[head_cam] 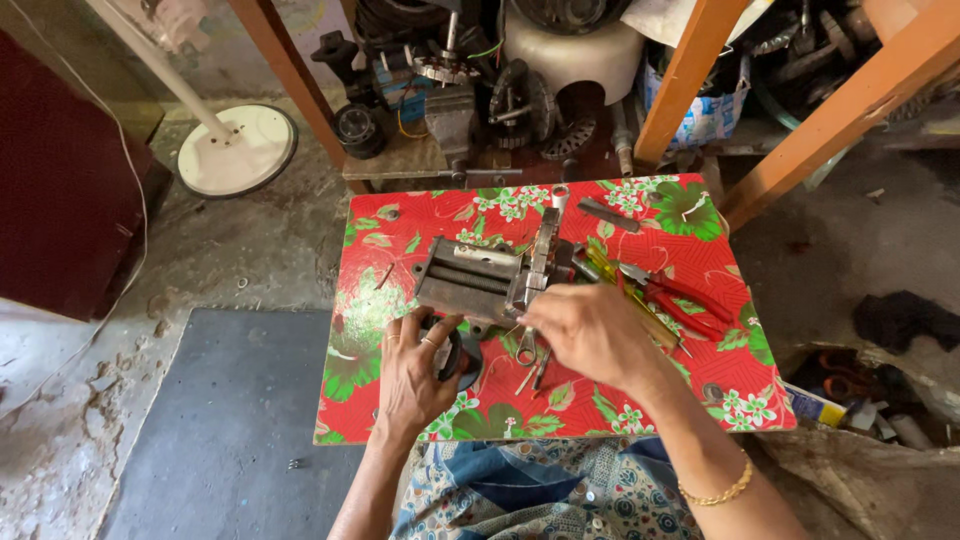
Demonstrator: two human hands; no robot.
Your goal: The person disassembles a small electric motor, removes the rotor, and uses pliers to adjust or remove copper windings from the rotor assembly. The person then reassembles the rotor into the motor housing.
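Small table (420, 225) with red floral cover carries a grey metal winding machine (470, 280) near its centre, upper left of both hands; left hand (415, 365) is closed around a dark round part (462, 355) at the machine's near edge, ring visible on a finger; right hand (590, 330) is curled with fingertips pinched at the machine's right end, but what it pinches is hidden behind the fingers; a spanner (527, 350) and thin metal rods lie on the cover between the two hands, just below the machine; red-handled pliers (685, 300) and a yellow-green screwdriver (625, 290) lie right of the right hand, partly under it; a flat metal file (607, 214) sits at the far edge of the table; a blue-printed plastic bag (705, 115) behind the table holds scrap metal parts, contents not clear; motor parts and coils (470, 80) are piled on the low shelf beyond the far edge, behind orange wooden legs (690, 70); white fan base (238, 150) stands on the concrete floor to the left; a dark grey mat (230, 420) lies left of the person's knees; nothing blocks either hand's reach to the machine.
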